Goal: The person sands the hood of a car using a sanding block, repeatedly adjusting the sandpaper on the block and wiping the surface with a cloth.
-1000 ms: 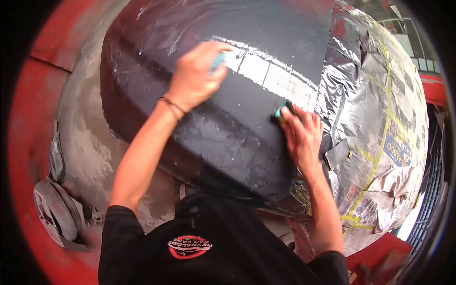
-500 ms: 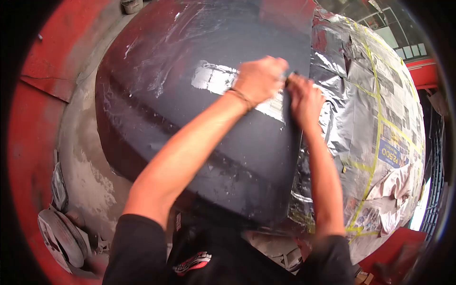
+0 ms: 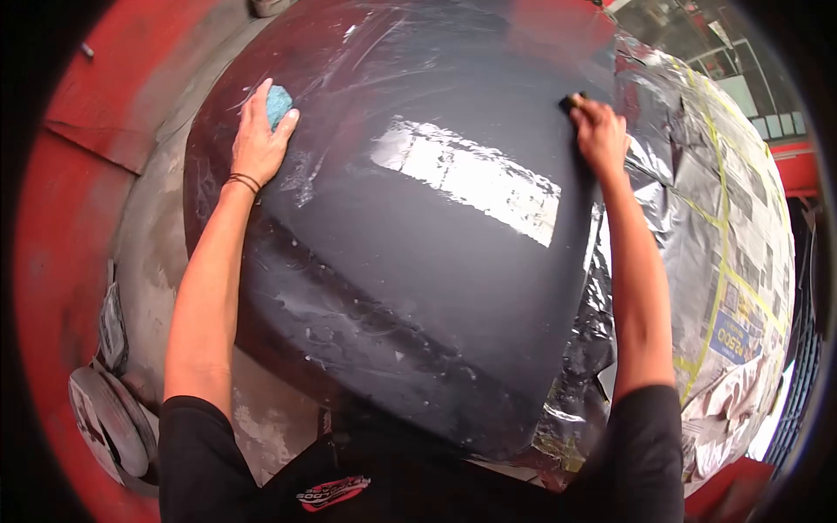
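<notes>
A wet dark grey car panel (image 3: 418, 288), likely a hood, spreads out before me. Near its left side, my left hand (image 3: 260, 144) grips a light-blue sponge (image 3: 279, 106) between thumb and fingers. My right hand (image 3: 600, 135) is at the panel's right edge, its fingers closed on a small dark pad (image 3: 571, 102). The hand hides most of that pad, so its exact kind cannot be made out. Water and a whitish film streak the panel's upper left, and a bright reflection lies between my hands.
To the right, newspaper masking (image 3: 741, 253) and shiny dark plastic (image 3: 658, 157) cover the adjoining part, joined with yellow tape. A red wall or panel (image 3: 65, 235) stands at the left. Round discs (image 3: 113, 418) lean at the lower left on the concrete floor.
My hands were close together at the panel's right side and are now wide apart. The left moved far left, where the blue sponge shows; the right moved slightly up and right.
</notes>
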A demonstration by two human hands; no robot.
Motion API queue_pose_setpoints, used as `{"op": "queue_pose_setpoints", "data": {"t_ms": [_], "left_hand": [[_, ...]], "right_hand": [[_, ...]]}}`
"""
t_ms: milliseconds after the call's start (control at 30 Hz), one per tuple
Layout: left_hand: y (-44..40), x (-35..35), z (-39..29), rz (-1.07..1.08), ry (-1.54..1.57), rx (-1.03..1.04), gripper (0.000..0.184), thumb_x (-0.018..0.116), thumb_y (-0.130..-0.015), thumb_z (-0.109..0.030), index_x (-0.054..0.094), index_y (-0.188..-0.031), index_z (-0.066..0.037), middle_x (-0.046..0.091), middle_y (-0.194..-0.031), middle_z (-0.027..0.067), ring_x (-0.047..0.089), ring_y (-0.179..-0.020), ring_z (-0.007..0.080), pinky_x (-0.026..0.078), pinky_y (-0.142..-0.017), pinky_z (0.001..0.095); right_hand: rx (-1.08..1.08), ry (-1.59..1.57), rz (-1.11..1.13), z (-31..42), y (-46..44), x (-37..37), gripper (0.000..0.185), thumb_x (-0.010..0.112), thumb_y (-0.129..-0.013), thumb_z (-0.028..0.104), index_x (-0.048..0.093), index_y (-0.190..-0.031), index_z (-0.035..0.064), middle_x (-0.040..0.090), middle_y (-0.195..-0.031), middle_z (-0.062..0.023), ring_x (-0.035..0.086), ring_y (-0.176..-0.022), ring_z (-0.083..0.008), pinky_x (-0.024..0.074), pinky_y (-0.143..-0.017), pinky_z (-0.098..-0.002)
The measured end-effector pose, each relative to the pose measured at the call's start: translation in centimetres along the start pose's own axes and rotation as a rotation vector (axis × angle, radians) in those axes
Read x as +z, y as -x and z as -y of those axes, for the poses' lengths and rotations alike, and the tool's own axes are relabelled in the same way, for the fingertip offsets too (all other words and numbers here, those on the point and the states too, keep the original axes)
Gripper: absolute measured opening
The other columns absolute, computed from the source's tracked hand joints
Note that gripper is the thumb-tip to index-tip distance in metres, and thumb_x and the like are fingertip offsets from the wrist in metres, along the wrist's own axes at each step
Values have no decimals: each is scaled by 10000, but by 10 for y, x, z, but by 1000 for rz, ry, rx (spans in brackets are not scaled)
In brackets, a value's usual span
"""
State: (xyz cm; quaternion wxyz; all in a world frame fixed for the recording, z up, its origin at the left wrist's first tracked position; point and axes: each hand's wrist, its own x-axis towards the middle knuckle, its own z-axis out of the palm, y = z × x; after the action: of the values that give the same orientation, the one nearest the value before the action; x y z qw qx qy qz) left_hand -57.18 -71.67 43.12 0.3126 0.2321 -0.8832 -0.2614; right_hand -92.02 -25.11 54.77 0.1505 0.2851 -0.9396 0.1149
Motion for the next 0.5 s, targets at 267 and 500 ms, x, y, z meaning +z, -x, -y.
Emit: {"op": "queue_pose_setpoints", "data": {"t_ms": [267, 500], "left_hand": [[-18, -4, 19, 100, 21, 101, 715, 702, -1070, -477, 469, -1664, -155, 579, -1601, 211, 541, -1502, 417, 445, -1237, 496], [-31, -7, 38, 146, 82, 144, 711, 707, -1060, -485, 473, -1658, -180, 590, -1599, 178, 534, -1498, 413, 412, -1257, 524]], "right_hand": [[-431, -155, 29, 162, 159, -39, 392, 830, -961, 163, 824, -1320, 320, 762, -1336, 24, 654, -1150, -285, 482, -978, -492], [-208, -14, -77, 165, 33, 34, 276, 730, -1062, 341, 818, -1321, 297, 747, -1380, 9, 651, -1186, -354, 498, -1016, -537]]}}
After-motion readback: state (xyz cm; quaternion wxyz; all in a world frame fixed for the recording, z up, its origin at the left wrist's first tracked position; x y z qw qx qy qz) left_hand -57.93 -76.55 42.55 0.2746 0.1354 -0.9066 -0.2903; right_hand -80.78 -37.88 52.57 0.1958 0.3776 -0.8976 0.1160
